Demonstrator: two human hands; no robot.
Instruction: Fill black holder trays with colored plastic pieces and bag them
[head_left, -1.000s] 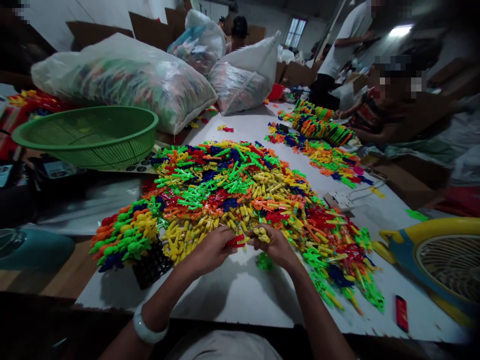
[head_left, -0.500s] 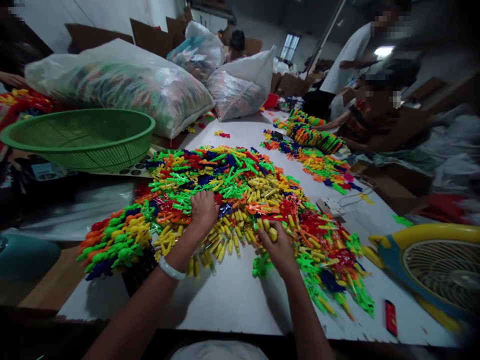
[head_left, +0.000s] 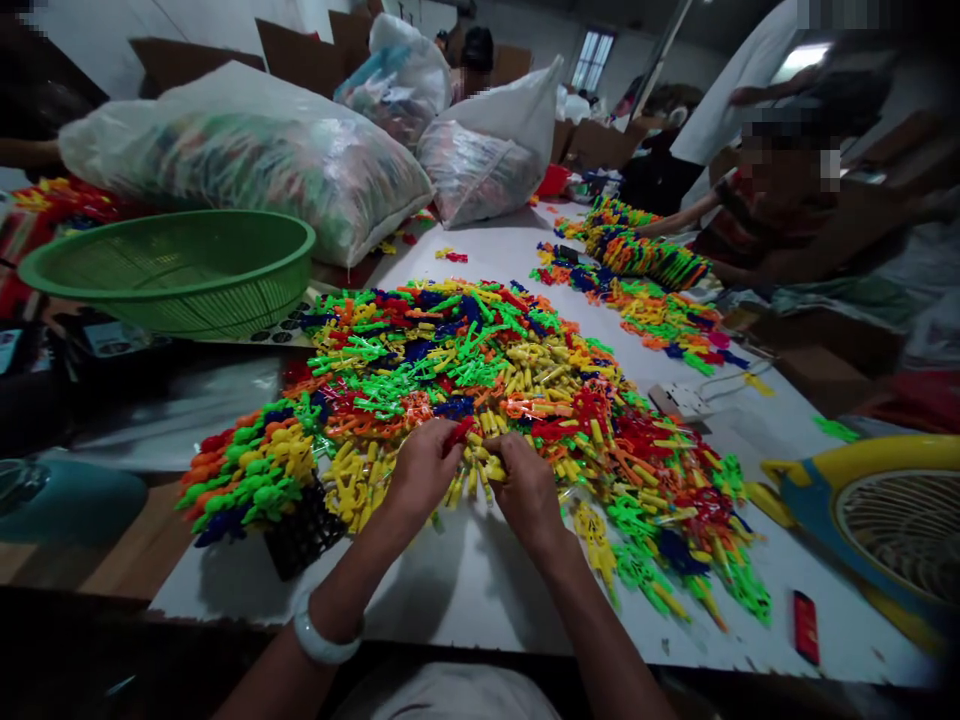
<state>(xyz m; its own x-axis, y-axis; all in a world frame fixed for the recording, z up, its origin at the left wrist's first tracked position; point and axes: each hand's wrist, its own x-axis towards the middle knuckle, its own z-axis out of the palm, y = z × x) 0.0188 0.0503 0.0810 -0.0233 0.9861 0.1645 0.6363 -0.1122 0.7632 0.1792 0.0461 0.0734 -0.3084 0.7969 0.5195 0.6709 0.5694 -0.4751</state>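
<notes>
We pinch red piece (head_left: pixel 460 433) (left hand (head_left: pixel 421 470)) and yellow piece (head_left: pixel 491 468) (right hand (head_left: pixel 526 487)); seemingly 1 stack (head_left: pixel 251 470) done at 9 o'clock, pile (head_left: pixel 480 365) mostly left.

Glossy, seemingly plastic toy pieces (head_left: pixel 480 380)

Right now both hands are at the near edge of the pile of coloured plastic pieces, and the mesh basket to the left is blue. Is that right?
Not quite. The basket is green, not blue, as the head view shows. The rest holds: the left hand and the right hand are at the near edge of the pile of coloured plastic pieces, with the basket to the left.
</notes>
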